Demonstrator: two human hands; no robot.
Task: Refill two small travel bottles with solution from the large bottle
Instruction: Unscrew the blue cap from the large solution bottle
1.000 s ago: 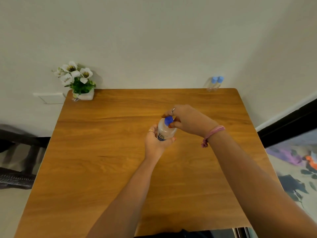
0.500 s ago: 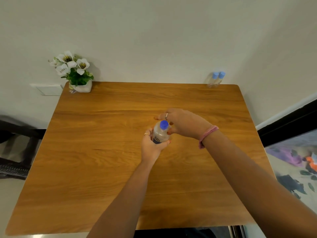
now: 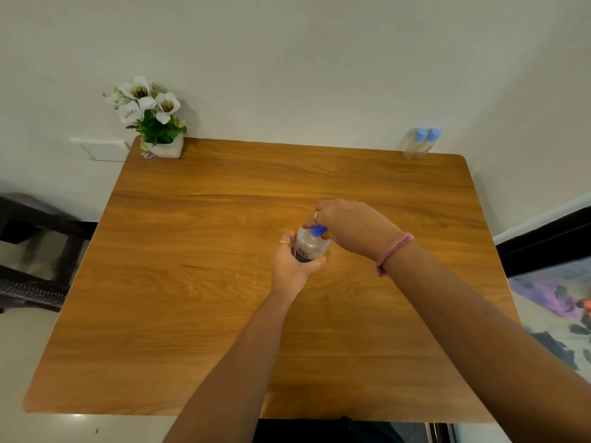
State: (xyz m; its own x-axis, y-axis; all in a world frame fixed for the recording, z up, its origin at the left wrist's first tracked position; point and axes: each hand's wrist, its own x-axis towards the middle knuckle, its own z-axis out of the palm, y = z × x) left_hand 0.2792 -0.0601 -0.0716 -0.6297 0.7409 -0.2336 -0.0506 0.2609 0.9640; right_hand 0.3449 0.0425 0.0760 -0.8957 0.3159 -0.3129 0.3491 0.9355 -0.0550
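Near the middle of the worktop (image 3: 192,282), slightly toward its right edge, a person's left hand (image 3: 292,262) wraps its fingers and thumb round the body of the large bottle (image 3: 311,246), holding it upright, while the right hand (image 3: 350,228) closes from above and pinches the blue cap (image 3: 317,230) between its fingertips. Both grips are curled tight on their parts, with no slack showing. The cap sits on the neck, so the step in hand looks to be the opening of the large bottle; whether the cap is turning cannot be told. A pink band (image 3: 395,252) circles the right wrist. At the far right corner of the worktop, well apart from the hands, the two small travel bottles (image 3: 420,145) stand upright and touching, their pale blue caps on; neither appears to have been opened. At the far left corner stands a white pot of flowers (image 3: 153,123). The next move, by this reading, calls for lifting the cap clear and putting it down, then bringing the small bottles within reach and uncapping them, before any pouring.
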